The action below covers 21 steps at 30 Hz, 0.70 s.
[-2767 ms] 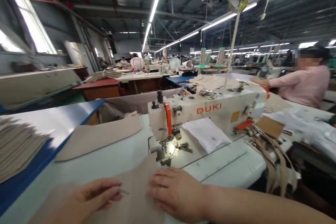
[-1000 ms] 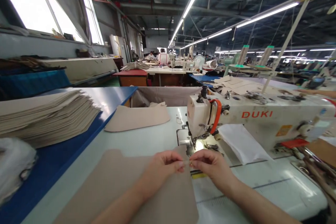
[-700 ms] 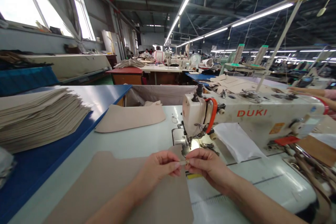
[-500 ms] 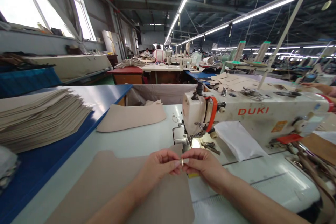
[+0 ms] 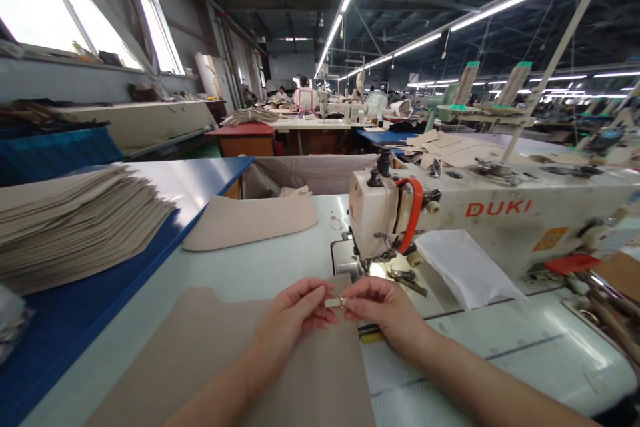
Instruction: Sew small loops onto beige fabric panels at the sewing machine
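Note:
My left hand (image 5: 296, 312) is closed in a pinch on one end of a short pale strap (image 5: 332, 303). At the strap's other end sits a small gold-coloured metal ring (image 5: 343, 301), pinched between the fingertips of my right hand (image 5: 384, 307). Both hands are just in front of the needle area of a white sewing machine (image 5: 373, 213) marked DUKI. Beneath them lies a large beige panel (image 5: 225, 353), flat on the machine table; my left forearm covers part of it. Whether the strap passes through the ring is too small to tell.
A second beige panel (image 5: 250, 220) lies farther back on the table. On the blue table (image 5: 200, 180) at left rests a tall stack of beige pieces (image 5: 85, 227). A white cloth (image 5: 467, 267) leans against the machine, near metal attachments (image 5: 407, 278).
My hands have drawn slightly apart, so the pale strap now shows between them with the metal ring at my right fingertips. The view has shifted a little.

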Each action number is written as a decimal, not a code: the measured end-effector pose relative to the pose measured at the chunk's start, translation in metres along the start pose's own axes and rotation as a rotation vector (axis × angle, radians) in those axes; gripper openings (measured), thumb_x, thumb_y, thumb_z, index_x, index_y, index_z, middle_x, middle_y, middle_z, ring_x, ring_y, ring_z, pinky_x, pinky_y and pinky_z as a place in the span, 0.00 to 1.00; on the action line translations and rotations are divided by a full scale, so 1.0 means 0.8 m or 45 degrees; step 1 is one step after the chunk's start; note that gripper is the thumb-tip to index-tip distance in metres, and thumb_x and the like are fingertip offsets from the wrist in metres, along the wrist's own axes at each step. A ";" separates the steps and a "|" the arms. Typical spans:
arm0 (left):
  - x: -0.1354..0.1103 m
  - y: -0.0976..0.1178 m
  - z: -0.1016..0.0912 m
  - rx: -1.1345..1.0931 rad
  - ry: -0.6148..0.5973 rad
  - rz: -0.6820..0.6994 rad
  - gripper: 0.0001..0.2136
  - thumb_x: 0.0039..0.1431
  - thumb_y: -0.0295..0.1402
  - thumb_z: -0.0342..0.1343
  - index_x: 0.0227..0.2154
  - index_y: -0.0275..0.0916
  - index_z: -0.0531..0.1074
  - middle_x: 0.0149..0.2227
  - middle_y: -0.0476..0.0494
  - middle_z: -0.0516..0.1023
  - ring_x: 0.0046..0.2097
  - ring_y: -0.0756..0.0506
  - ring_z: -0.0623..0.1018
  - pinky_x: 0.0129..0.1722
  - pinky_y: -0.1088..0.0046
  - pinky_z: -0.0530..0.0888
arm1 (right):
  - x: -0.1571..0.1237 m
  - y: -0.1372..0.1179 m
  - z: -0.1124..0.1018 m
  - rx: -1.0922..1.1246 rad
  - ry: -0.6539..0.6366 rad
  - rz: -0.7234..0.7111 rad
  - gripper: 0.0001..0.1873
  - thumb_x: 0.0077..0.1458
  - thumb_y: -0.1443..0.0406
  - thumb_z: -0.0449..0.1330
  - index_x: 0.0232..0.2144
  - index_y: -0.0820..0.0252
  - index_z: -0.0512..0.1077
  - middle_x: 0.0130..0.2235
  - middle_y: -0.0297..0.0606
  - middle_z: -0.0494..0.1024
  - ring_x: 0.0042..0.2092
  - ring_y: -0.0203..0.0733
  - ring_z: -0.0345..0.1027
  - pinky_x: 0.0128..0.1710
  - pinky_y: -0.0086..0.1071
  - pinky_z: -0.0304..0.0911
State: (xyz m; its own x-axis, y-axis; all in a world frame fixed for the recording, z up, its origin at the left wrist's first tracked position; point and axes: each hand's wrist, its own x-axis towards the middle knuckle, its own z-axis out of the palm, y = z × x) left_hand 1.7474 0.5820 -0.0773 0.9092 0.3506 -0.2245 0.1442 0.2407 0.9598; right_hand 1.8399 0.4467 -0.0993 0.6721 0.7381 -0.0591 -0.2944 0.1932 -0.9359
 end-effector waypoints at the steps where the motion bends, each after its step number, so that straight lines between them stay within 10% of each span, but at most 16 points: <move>1: 0.000 0.000 0.000 -0.004 -0.033 -0.024 0.17 0.40 0.41 0.66 0.32 0.36 0.75 0.26 0.47 0.79 0.27 0.51 0.74 0.32 0.77 0.70 | 0.000 0.001 0.000 0.026 0.007 0.002 0.16 0.31 0.58 0.72 0.23 0.61 0.74 0.22 0.31 0.76 0.25 0.33 0.69 0.30 0.28 0.64; 10: 0.002 0.000 0.000 0.283 -0.152 0.014 0.10 0.45 0.38 0.63 0.26 0.36 0.73 0.24 0.49 0.75 0.29 0.51 0.71 0.31 0.77 0.66 | -0.003 0.010 -0.001 0.001 -0.085 -0.097 0.12 0.38 0.60 0.69 0.23 0.60 0.72 0.22 0.30 0.76 0.26 0.34 0.68 0.29 0.28 0.62; 21: -0.003 -0.006 -0.002 0.879 0.006 0.249 0.05 0.48 0.34 0.54 0.24 0.38 0.69 0.23 0.52 0.69 0.28 0.48 0.68 0.29 0.74 0.64 | -0.023 0.009 -0.003 -0.855 -0.048 -0.515 0.05 0.47 0.67 0.61 0.30 0.58 0.69 0.30 0.32 0.71 0.33 0.35 0.65 0.34 0.27 0.60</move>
State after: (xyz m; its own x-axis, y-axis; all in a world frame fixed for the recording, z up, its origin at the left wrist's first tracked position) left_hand 1.7436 0.5813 -0.0818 0.9422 0.3330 -0.0369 0.1945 -0.4540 0.8695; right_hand 1.8268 0.4328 -0.1059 0.6124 0.7176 0.3317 0.4503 0.0282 -0.8925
